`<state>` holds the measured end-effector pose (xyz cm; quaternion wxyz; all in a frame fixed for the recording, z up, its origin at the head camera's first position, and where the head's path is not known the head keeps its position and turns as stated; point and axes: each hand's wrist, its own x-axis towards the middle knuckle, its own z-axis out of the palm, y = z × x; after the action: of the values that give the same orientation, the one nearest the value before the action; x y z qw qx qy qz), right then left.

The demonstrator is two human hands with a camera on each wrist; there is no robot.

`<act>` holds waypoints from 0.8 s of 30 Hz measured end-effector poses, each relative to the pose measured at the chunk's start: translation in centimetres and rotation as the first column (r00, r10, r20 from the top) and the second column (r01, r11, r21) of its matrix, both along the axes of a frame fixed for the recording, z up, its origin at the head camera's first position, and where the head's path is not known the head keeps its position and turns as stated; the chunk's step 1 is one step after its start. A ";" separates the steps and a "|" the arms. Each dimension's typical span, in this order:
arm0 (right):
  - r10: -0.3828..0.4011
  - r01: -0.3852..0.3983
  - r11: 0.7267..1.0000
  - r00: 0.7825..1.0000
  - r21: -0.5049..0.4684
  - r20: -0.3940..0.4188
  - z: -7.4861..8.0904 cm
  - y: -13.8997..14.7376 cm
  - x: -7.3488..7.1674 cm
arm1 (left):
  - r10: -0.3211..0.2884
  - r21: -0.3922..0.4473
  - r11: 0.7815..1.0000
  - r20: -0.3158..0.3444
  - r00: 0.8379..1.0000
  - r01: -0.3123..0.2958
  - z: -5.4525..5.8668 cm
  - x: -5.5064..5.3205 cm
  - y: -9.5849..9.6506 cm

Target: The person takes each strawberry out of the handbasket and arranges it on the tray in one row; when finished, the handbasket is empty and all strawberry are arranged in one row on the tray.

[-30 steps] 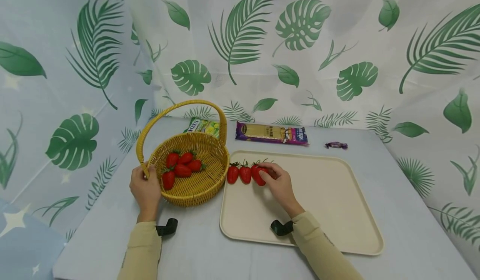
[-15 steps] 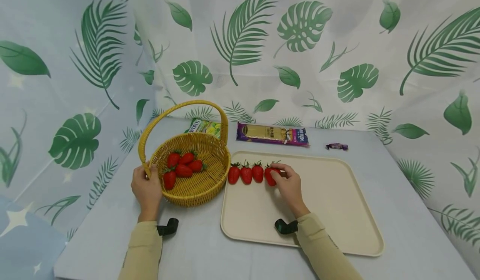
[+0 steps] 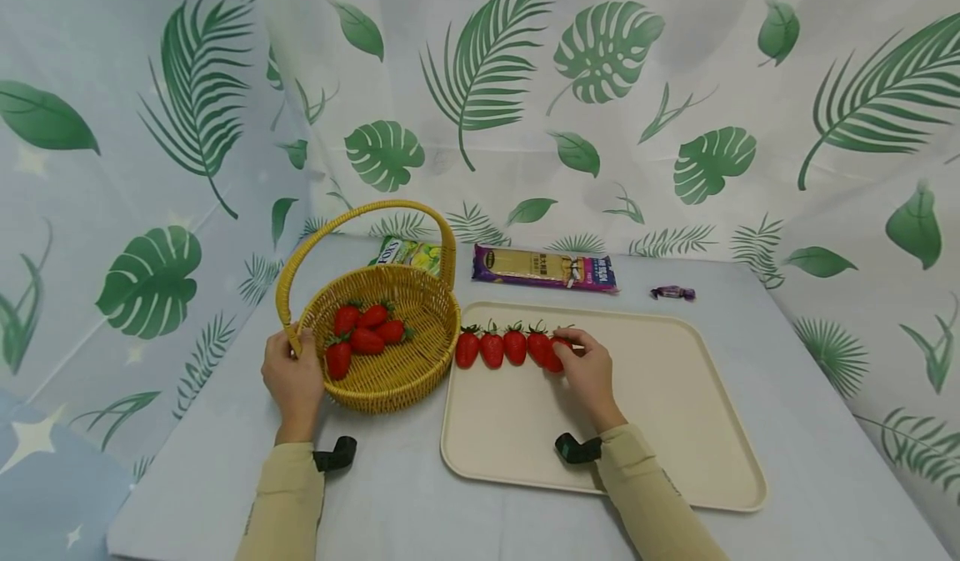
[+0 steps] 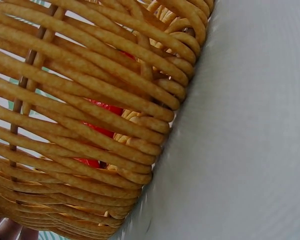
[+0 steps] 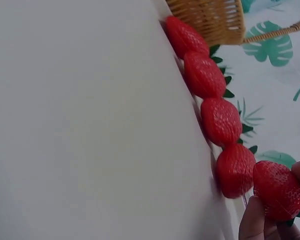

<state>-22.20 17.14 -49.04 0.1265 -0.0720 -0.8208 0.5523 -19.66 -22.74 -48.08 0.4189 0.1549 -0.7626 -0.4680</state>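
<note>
1. Red and textured, one strawberry (image 3: 556, 358) sits at the centre right of the head view, pinched by the right hand (image 3: 590, 371) between thumb and fingers; that grip is closed around its sides, as the lower right of the right wrist view also shows.
2. Four more fruits make up a row of strawberries (image 3: 515, 348) near the centre of the frame, side by side along the top left edge of the beige tray (image 3: 517, 432), their green leaves towards the top. The pinched one is right beside the row's right end; whether it touches the tray, I cannot tell.
3. At the centre left, the left hand (image 3: 293, 382) grips the yellow wicker basket (image 3: 386, 401) where its tall handle (image 3: 390, 205) meets the rim; this grip is curled around the weave, with its fingers mostly hidden.
4. Inside the basket, five loose strawberries (image 3: 367, 342) lie clustered towards the left; red shows through the gaps in the left wrist view.
5. Behind the basket is a green and yellow bag (image 3: 420, 256), partly hidden. Above the tray lies a purple and gold packet (image 3: 532, 267), with a small purple wrapped sweet (image 3: 673, 293) to its right.
6. Everything rests on a pale counter (image 3: 405, 503), before a white leaf-printed curtain (image 3: 495, 186).
</note>
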 end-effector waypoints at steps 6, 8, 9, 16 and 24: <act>-0.018 0.018 1.000 0.999 0.002 0.046 0.2 1.4 -0.3 | -0.001 0.007 1.000 0.011 1.000 0.001 0.0 0.0 0.0; -0.009 0.010 1.000 0.998 -0.003 0.068 0.3 1.8 -0.4 | 0.000 0.006 1.000 0.015 1.000 0.000 0.0 0.0 0.0; -0.004 0.004 1.000 0.997 0.007 0.078 0.3 2.0 -0.5 | 0.000 0.005 1.000 0.015 1.000 0.000 0.0 0.0 0.0; 0.038 -0.049 0.993 0.994 0.110 0.098 -0.1 3.0 -0.7 | -0.001 0.008 1.000 0.024 1.000 0.000 0.0 0.1 0.0; 0.045 -0.062 0.981 0.995 0.186 0.094 -0.2 3.4 -0.8 | -0.001 0.023 1.000 0.019 1.000 0.001 0.3 0.1 0.2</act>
<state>-22.96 20.53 -49.28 0.0813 -0.0623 -0.8760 0.4714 -19.53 -22.54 -47.82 0.4095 0.1636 -0.7613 -0.4753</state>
